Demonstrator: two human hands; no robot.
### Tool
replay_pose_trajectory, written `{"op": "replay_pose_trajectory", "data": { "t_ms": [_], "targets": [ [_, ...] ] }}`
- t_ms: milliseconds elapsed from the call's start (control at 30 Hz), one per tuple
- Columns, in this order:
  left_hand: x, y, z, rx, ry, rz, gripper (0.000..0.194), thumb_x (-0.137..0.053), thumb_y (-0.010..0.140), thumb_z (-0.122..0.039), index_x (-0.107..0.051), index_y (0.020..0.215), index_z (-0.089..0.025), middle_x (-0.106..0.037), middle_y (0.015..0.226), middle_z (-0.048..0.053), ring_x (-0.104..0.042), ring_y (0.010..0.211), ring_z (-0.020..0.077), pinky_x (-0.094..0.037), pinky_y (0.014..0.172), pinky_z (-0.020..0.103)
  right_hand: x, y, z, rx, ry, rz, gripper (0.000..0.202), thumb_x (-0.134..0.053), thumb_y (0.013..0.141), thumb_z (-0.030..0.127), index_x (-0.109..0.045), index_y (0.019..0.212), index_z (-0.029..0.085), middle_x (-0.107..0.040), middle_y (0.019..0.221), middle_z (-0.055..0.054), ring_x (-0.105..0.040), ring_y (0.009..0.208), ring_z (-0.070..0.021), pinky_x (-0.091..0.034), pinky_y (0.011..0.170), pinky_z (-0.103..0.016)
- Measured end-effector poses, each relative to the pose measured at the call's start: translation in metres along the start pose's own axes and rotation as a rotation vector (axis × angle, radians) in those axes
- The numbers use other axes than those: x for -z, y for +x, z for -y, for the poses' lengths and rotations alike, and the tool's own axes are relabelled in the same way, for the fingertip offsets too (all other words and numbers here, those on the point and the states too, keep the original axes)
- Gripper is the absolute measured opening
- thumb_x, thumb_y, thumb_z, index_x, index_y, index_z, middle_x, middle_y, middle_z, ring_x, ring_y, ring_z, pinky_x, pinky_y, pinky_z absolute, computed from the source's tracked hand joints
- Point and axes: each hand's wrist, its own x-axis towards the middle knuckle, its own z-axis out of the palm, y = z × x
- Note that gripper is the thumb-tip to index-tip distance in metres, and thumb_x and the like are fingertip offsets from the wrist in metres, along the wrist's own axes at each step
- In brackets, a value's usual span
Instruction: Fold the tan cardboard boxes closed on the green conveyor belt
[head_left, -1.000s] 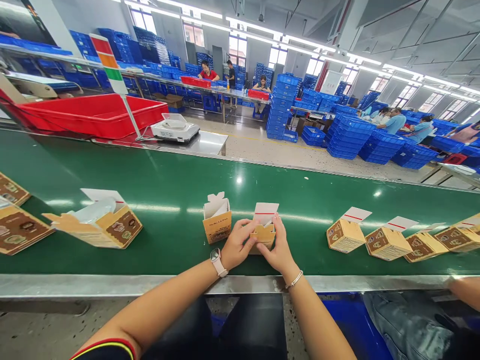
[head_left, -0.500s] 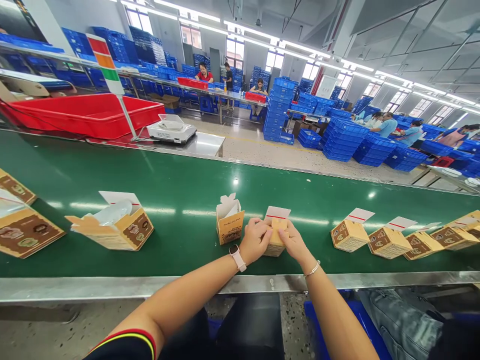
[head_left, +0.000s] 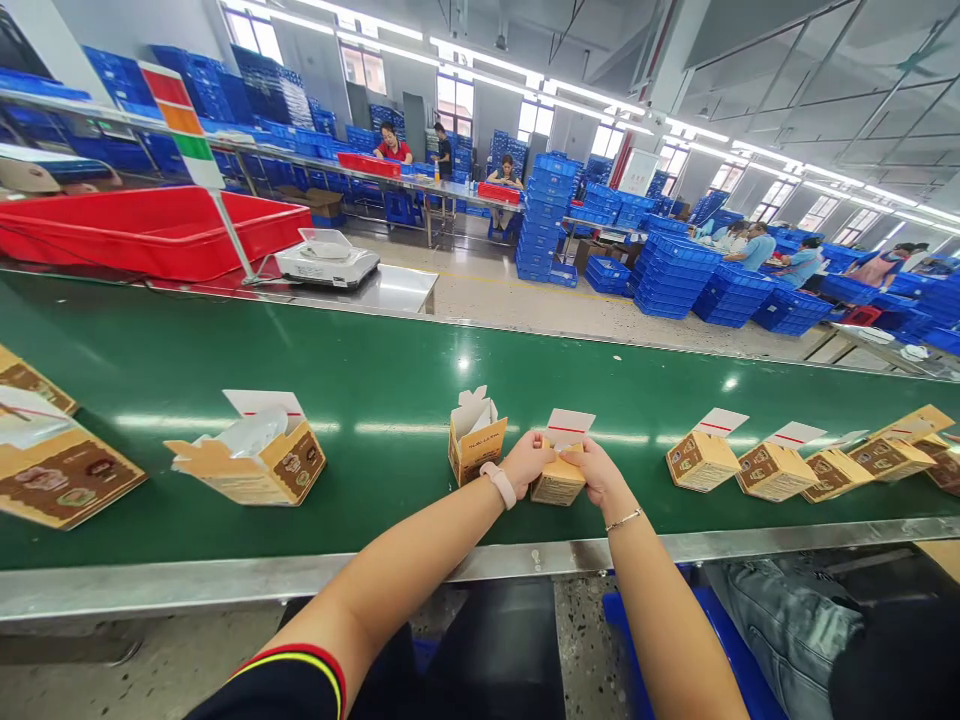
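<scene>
On the green conveyor belt [head_left: 405, 370] stands a small tan cardboard box [head_left: 556, 490], its white lid flap [head_left: 571, 424] with a red strip raised at the back. My left hand [head_left: 526, 464] grips its left top edge, fingers bent over the top. From the other side my right hand [head_left: 600, 472] holds it, thumb pressing on the folded top flaps. The fingers partly hide the box top. Just left of my left hand, an open-topped box [head_left: 477, 440] stands upright, partly covered by my wrist.
Farther left, an open box [head_left: 262, 460] with a clear plastic bag lies tilted near larger boxes [head_left: 67, 470]. Several boxes with raised flaps [head_left: 703, 462] line the belt to the right. Across the belt are a red tray [head_left: 157, 235], a scale [head_left: 327, 258] and stacked blue crates [head_left: 546, 215].
The boxes on the left have shifted right along the belt. The tan flap that stood up between my hands is now pressed lower, and my left wrist has turned.
</scene>
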Motion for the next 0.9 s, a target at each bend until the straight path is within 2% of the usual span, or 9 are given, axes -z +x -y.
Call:
{"op": "replay_pose_trajectory", "data": {
  "t_ms": [133,200,300,367,500,667,733,800,900],
  "targets": [
    [-0.004,-0.011,0.004,-0.026,0.050,-0.018,0.020,-0.061,0.074,-0.008,-0.047,0.085,-0.017,-0.065,0.091,0.008,-0.065,0.084,0.0186,-0.051,0.080,0.035,0.008,-0.005,0.000,0.041,0.036,-0.101,0.033,-0.073,0.057,0.037,-0.056,0.080,0.020,-0.069,0.075,-0.003,-0.066,0.071,-0.0220,-0.052,0.065,-0.035],
    [0.002,-0.024,0.009,-0.146,0.131,-0.018,0.021,-0.063,0.074,-0.011,-0.050,0.090,-0.017,-0.064,0.101,0.010,-0.063,0.097,0.0201,-0.047,0.091,0.037,0.017,-0.011,-0.002,0.131,0.074,-0.188,0.035,-0.069,0.062,0.048,-0.055,0.079,0.021,-0.069,0.076,-0.003,-0.066,0.074,-0.0217,-0.051,0.063,-0.033],
    [0.024,-0.046,0.019,-0.357,0.296,0.037,0.025,-0.066,0.070,-0.014,-0.056,0.093,-0.018,-0.063,0.109,0.009,-0.057,0.110,0.0221,-0.042,0.099,0.039,0.030,-0.023,-0.003,0.181,0.055,-0.241,0.039,-0.069,0.061,0.051,-0.058,0.084,0.020,-0.070,0.084,-0.004,-0.065,0.078,-0.0209,-0.049,0.061,-0.030],
    [0.043,-0.059,0.024,-0.402,0.377,0.093,0.024,-0.066,0.070,-0.018,-0.058,0.093,-0.019,-0.064,0.108,0.008,-0.057,0.108,0.0237,-0.046,0.093,0.040,0.035,-0.030,0.000,0.155,0.020,-0.228,0.041,-0.073,0.058,0.047,-0.062,0.086,0.019,-0.070,0.088,-0.004,-0.064,0.080,-0.0208,-0.048,0.061,-0.029],
    [0.074,-0.074,0.029,-0.355,0.410,0.186,0.019,-0.063,0.073,-0.026,-0.060,0.091,-0.019,-0.066,0.100,0.008,-0.061,0.096,0.0217,-0.050,0.079,0.035,0.038,-0.034,0.010,0.075,-0.036,-0.170,0.036,-0.075,0.054,0.035,-0.066,0.084,0.018,-0.071,0.087,-0.005,-0.064,0.078,-0.0201,-0.048,0.063,-0.028],
    [0.085,-0.079,0.028,-0.382,0.343,0.196,0.017,-0.063,0.074,-0.033,-0.060,0.084,-0.019,-0.066,0.085,0.005,-0.061,0.079,0.0171,-0.051,0.071,0.031,0.048,-0.030,0.016,-0.083,-0.139,-0.165,0.031,-0.071,0.055,0.029,-0.067,0.083,0.018,-0.070,0.076,-0.004,-0.063,0.064,-0.0193,-0.043,0.052,-0.026],
    [0.086,-0.076,0.028,-0.461,0.340,0.132,0.017,-0.060,0.077,-0.035,-0.058,0.081,-0.019,-0.063,0.077,0.003,-0.059,0.072,0.0152,-0.050,0.067,0.029,0.053,-0.030,0.015,-0.075,-0.177,-0.221,0.033,-0.071,0.056,0.030,-0.066,0.086,0.017,-0.070,0.079,-0.005,-0.063,0.066,-0.0200,-0.044,0.053,-0.028],
    [0.084,-0.069,0.029,-0.607,0.368,-0.051,0.020,-0.059,0.077,-0.037,-0.056,0.085,-0.019,-0.061,0.079,0.002,-0.059,0.073,0.0156,-0.049,0.066,0.029,0.054,-0.034,0.014,0.114,-0.221,-0.374,0.036,-0.071,0.058,0.032,-0.064,0.090,0.018,-0.068,0.089,-0.008,-0.063,0.077,-0.0218,-0.049,0.062,-0.032],
    [0.074,-0.050,0.033,-0.845,0.500,-0.317,0.049,-0.070,0.067,-0.037,-0.050,0.109,-0.021,-0.058,0.110,0.009,-0.056,0.103,0.0245,-0.048,0.081,0.038,0.037,-0.047,0.011,0.646,-0.293,-0.672,0.031,-0.063,0.071,0.038,-0.059,0.096,0.019,-0.061,0.103,-0.010,-0.057,0.098,-0.0230,-0.047,0.085,-0.040]
  ]
}}
